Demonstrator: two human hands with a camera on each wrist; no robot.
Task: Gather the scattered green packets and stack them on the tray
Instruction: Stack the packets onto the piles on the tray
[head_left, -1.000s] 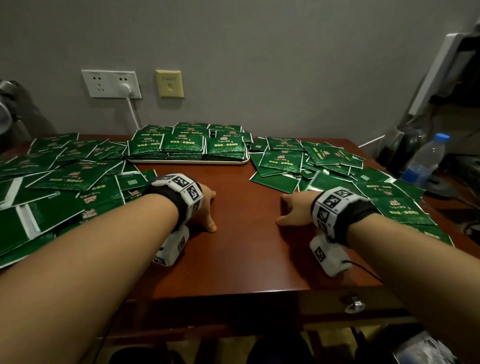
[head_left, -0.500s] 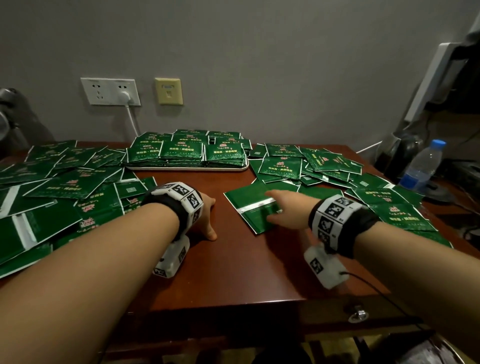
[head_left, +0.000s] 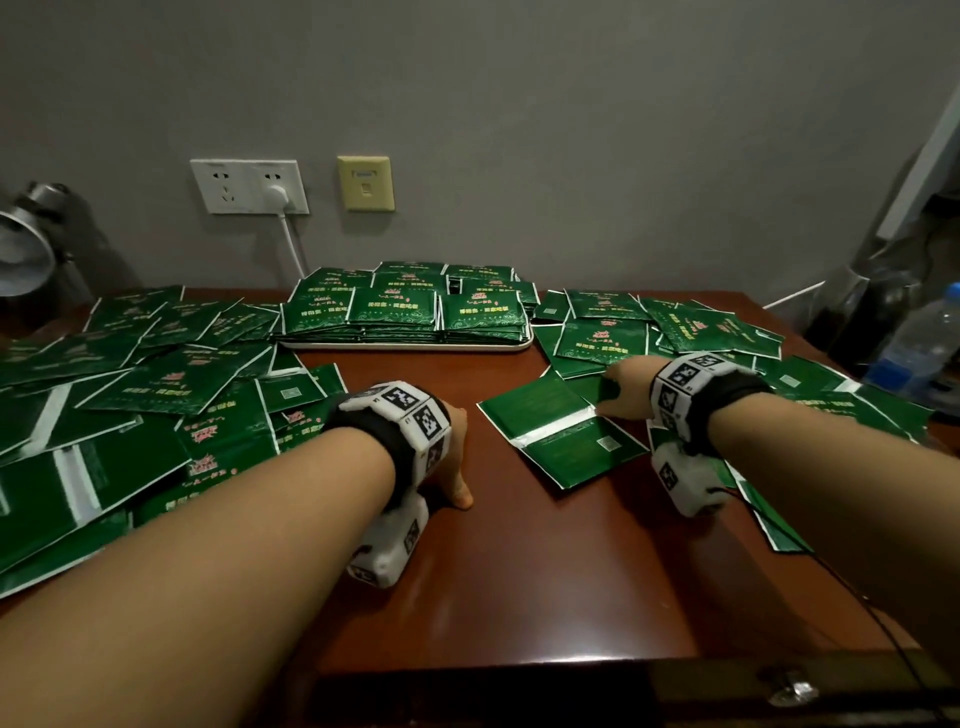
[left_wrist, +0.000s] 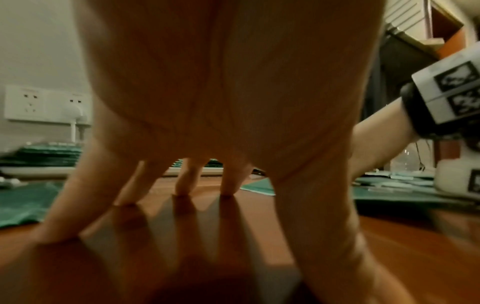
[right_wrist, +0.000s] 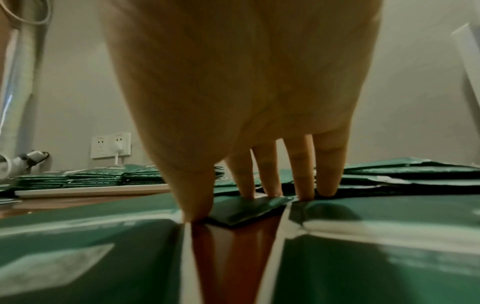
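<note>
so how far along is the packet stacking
Partly done. Several neat stacks already sit on the tray. In hand: the right hand presses its fingertips on a face-down packet near the table's middle; the left hand rests on bare wood, holding nothing. Left: large scattered piles on the left and right.

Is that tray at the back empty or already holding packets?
Holding packets: the tray carries several neat green stacks side by side.

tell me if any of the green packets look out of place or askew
Most do. Loose packets lie overlapped at odd angles left and right of the tray, whose piles are squared. One face-down packet sits crooked by the right hand.
</note>
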